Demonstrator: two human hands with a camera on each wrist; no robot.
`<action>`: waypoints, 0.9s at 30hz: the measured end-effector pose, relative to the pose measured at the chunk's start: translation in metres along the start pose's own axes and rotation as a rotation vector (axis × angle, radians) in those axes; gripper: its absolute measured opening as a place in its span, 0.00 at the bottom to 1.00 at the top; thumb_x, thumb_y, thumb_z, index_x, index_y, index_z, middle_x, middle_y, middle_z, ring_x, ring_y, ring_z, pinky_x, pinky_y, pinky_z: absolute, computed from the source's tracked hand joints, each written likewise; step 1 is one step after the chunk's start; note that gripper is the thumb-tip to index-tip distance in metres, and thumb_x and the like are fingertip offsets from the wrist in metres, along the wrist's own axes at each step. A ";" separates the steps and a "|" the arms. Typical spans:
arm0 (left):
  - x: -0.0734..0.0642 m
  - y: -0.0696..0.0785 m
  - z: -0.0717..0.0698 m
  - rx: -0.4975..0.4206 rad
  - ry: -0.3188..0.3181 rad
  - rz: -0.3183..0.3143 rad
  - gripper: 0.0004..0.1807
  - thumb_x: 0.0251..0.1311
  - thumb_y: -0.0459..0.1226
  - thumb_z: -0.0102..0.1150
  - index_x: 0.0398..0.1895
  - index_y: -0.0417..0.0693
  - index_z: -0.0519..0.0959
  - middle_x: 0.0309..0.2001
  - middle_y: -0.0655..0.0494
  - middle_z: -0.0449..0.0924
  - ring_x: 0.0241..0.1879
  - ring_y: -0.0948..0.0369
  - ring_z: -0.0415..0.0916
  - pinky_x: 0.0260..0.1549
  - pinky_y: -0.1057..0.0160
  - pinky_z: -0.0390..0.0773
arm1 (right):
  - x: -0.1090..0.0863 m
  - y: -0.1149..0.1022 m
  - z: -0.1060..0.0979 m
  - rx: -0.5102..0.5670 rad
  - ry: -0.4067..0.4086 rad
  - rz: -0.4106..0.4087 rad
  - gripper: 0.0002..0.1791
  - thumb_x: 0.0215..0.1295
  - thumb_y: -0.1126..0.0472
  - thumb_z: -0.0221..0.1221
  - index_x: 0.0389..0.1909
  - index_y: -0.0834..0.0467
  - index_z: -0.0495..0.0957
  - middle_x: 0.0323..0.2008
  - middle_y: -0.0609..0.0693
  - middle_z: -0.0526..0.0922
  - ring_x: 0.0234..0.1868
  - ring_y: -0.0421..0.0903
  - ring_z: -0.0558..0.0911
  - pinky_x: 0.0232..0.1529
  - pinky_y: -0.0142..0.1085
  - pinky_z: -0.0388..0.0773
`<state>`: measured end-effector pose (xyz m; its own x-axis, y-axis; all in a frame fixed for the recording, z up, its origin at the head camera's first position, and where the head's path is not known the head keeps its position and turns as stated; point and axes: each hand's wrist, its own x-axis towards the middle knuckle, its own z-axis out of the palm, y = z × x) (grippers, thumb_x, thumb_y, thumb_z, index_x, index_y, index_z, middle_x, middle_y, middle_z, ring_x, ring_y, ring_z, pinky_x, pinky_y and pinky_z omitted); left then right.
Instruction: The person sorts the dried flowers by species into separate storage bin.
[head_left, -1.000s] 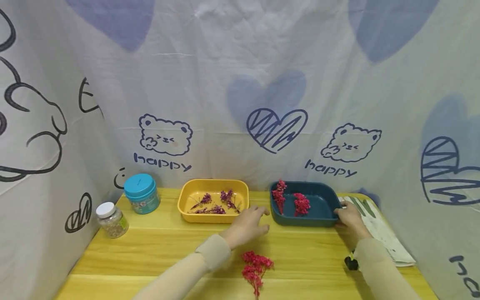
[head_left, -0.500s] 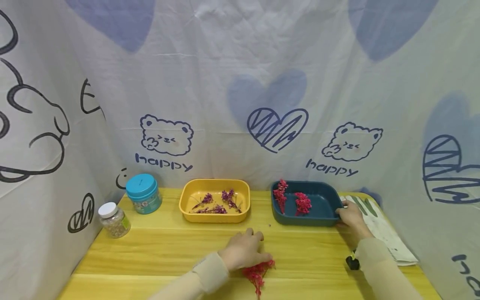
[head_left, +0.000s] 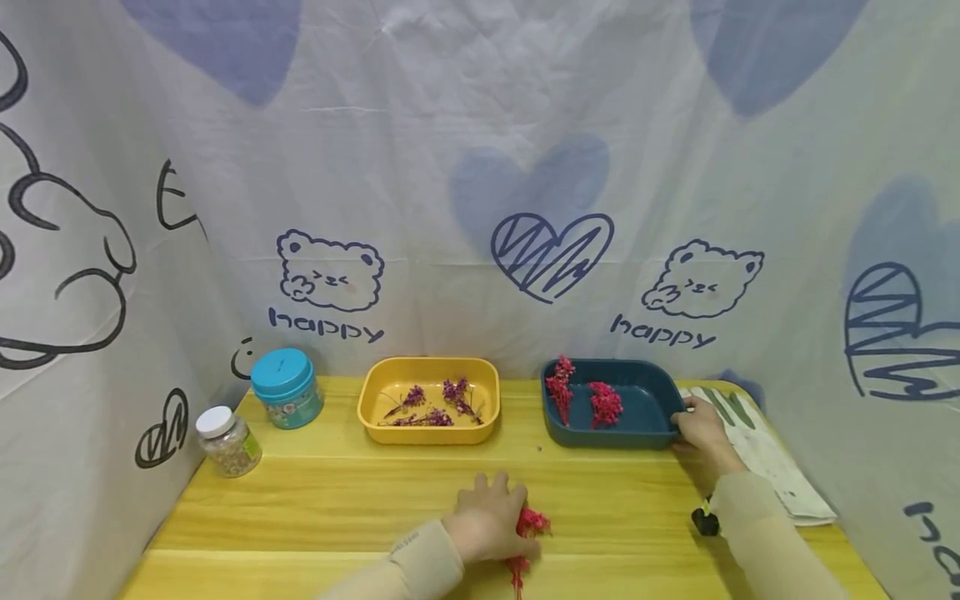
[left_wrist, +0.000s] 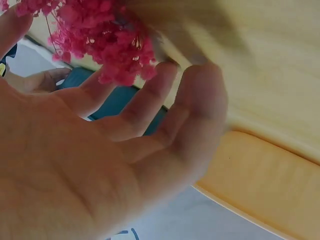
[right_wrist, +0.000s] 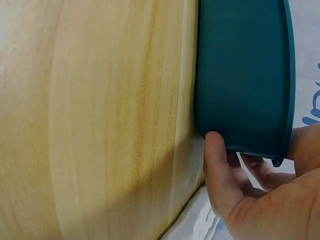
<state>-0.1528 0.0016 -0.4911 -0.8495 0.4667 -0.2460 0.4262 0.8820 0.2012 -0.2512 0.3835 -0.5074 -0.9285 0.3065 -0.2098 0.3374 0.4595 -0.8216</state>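
Note:
My left hand (head_left: 486,518) reaches over a sprig of dried red flowers (head_left: 533,522) lying on the table near its front. In the left wrist view its fingers bend loosely around the pink-red blossoms (left_wrist: 107,42), and they do not pinch them there. The stems show below the thumb. My right hand (head_left: 705,432) grips the right end of a dark teal tray (head_left: 611,438), thumb and fingers at its corner in the right wrist view. Inside this tray lie two more red sprigs, one upright along the left side (head_left: 560,390) and one bunched in the middle (head_left: 605,404).
A yellow tray (head_left: 429,437) with several purple dried sprigs (head_left: 427,417) stands left of the teal one. Further left are a blue-lidded jar (head_left: 287,387) and a white-capped jar (head_left: 228,442). A folded white cloth (head_left: 780,471) lies at right, a small black object (head_left: 705,522) before it.
My left hand has come from beside the yellow tray toward the front, down over the red sprig. The right hand has stayed at the teal tray's end.

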 end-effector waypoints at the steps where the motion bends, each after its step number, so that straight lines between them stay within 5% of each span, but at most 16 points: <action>1: 0.000 0.000 0.001 0.001 0.003 -0.002 0.38 0.51 0.65 0.73 0.59 0.55 0.78 0.56 0.49 0.76 0.49 0.47 0.74 0.41 0.46 0.83 | 0.000 0.000 0.000 0.003 0.001 0.001 0.24 0.68 0.70 0.49 0.63 0.75 0.66 0.42 0.68 0.77 0.24 0.45 0.84 0.28 0.42 0.90; 8: 0.000 0.003 0.009 -0.078 -0.014 -0.003 0.36 0.49 0.60 0.76 0.57 0.52 0.76 0.51 0.50 0.70 0.45 0.50 0.70 0.31 0.58 0.79 | 0.001 0.000 0.000 0.016 0.000 -0.002 0.24 0.68 0.70 0.48 0.63 0.76 0.65 0.42 0.69 0.77 0.23 0.44 0.85 0.28 0.42 0.90; 15: 0.003 0.002 0.013 -0.124 0.011 0.007 0.28 0.48 0.48 0.78 0.49 0.52 0.74 0.47 0.51 0.69 0.42 0.51 0.70 0.27 0.59 0.77 | 0.001 0.000 0.001 0.012 -0.001 -0.010 0.24 0.67 0.70 0.48 0.63 0.77 0.65 0.44 0.71 0.77 0.25 0.44 0.85 0.28 0.42 0.90; 21: 0.004 0.002 0.013 -0.126 0.004 0.029 0.26 0.49 0.47 0.78 0.48 0.51 0.76 0.47 0.51 0.69 0.41 0.52 0.70 0.28 0.60 0.77 | 0.000 0.000 0.001 0.010 -0.006 -0.008 0.23 0.69 0.70 0.47 0.63 0.76 0.65 0.46 0.73 0.76 0.26 0.43 0.84 0.29 0.41 0.90; 27: 0.008 -0.001 0.004 -0.247 -0.062 0.043 0.22 0.55 0.46 0.74 0.49 0.52 0.76 0.54 0.49 0.71 0.44 0.49 0.73 0.39 0.55 0.81 | 0.000 0.000 0.001 0.011 -0.003 -0.006 0.23 0.69 0.70 0.47 0.63 0.76 0.65 0.46 0.73 0.76 0.26 0.43 0.84 0.29 0.41 0.90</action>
<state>-0.1591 0.0050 -0.4971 -0.8084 0.5130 -0.2888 0.3657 0.8220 0.4365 -0.2517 0.3825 -0.5081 -0.9310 0.3010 -0.2062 0.3298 0.4521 -0.8287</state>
